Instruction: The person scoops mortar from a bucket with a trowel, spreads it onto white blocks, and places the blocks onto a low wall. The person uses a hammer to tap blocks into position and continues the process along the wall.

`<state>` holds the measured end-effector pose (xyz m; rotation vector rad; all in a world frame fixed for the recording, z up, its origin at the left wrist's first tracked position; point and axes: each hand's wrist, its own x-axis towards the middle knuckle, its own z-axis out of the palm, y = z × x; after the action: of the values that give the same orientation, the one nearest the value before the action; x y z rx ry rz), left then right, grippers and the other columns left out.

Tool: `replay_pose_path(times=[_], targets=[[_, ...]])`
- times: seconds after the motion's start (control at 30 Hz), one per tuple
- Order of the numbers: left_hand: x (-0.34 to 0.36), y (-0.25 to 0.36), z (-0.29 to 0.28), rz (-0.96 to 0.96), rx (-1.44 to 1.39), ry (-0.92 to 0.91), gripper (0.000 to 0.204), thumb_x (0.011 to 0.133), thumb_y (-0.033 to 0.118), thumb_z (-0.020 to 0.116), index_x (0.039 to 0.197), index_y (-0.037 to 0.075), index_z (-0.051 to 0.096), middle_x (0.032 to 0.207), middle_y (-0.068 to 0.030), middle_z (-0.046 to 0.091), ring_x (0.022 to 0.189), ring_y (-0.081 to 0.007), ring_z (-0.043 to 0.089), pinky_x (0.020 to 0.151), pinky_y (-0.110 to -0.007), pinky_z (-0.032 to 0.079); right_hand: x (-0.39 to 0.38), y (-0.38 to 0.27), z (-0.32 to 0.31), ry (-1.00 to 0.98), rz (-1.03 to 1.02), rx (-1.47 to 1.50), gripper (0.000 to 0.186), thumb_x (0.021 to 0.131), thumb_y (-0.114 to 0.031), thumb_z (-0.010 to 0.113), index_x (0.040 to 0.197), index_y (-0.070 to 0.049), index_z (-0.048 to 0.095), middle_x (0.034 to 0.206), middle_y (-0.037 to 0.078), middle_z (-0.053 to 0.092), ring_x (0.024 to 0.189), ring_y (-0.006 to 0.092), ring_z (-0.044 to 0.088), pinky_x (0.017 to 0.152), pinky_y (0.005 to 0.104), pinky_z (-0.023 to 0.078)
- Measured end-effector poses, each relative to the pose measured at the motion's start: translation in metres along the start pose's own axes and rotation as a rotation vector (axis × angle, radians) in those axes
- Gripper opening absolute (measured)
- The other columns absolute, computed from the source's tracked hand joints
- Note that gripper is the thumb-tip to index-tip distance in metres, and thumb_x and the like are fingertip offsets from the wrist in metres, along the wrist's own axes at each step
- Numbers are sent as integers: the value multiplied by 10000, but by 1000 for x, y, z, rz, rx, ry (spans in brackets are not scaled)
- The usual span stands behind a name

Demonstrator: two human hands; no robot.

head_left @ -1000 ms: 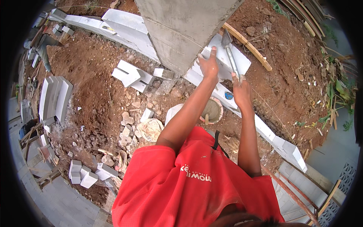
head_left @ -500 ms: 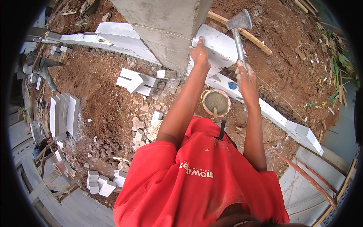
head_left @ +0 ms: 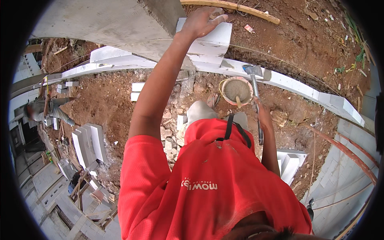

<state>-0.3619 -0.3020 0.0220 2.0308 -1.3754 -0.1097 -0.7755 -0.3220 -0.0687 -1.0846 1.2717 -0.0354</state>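
Observation:
My left hand (head_left: 203, 23) rests at the far edge of a white building block (head_left: 210, 45), its thumb and fingers apart. The block stands on a low white block wall (head_left: 290, 82), against a grey concrete column (head_left: 120, 20). In my right hand (head_left: 263, 114) is a hatchet (head_left: 256, 86) with a metal handle and a dark grip end. Its broad head is over the wall, right of the mortar bucket (head_left: 223, 91). Grey mortar (head_left: 237, 89) fills the bucket, and a tool handle sticks out of it.
A string line (head_left: 284, 63) runs along the wall. Behind lies a timber strip (head_left: 240, 9). White blocks are stacked at left (head_left: 89, 144) and near my right elbow (head_left: 291, 162). Rubble (head_left: 170, 140) lies by my legs. Another person (head_left: 42, 108) is at far left.
The hatchet has come down from beside the block to near the bucket, in my right hand. My left hand has shifted over the block's far edge. The view has shifted too.

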Motion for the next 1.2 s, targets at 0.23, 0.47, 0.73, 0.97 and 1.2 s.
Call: replay_pose_path(times=[0.23,0.47,0.73,0.97,1.2], targets=[[3,-37,23,-162,318,-235,764,926,798,426,1183,172,781,1155,-167,751,1115,-368,692,1043,-485,494,38,-61,50,-74,-127,878,227,1059,-346,601,1038,-132,527,692,-49,438,503,59,399,417,244,296],[4,-32,18,-85,185,-115,633,976,622,543,1260,85,722,1197,-252,705,1176,-390,652,1026,-504,491,44,-82,137,21,42,552,212,1040,-308,621,1048,-130,505,722,-31,401,500,58,363,400,246,267],[2,-36,25,-145,322,-144,735,904,801,469,1197,203,781,1110,-153,765,1118,-355,695,1043,-512,478,41,-95,138,153,52,655,276,1014,-344,630,1155,-117,561,745,-21,436,465,70,361,375,239,246],[1,-34,24,-120,371,-108,756,910,809,431,1183,200,785,1089,-150,768,1109,-351,697,1025,-521,485,47,-86,155,132,22,301,209,1024,-236,624,1131,-85,527,682,-35,424,462,72,359,370,273,291],[5,-24,11,-56,220,-133,600,980,620,533,1192,104,754,1128,-247,723,1072,-436,676,944,-527,528,54,-83,132,-23,-29,206,220,996,-235,671,1155,-113,581,707,-41,447,482,54,390,362,233,258]])
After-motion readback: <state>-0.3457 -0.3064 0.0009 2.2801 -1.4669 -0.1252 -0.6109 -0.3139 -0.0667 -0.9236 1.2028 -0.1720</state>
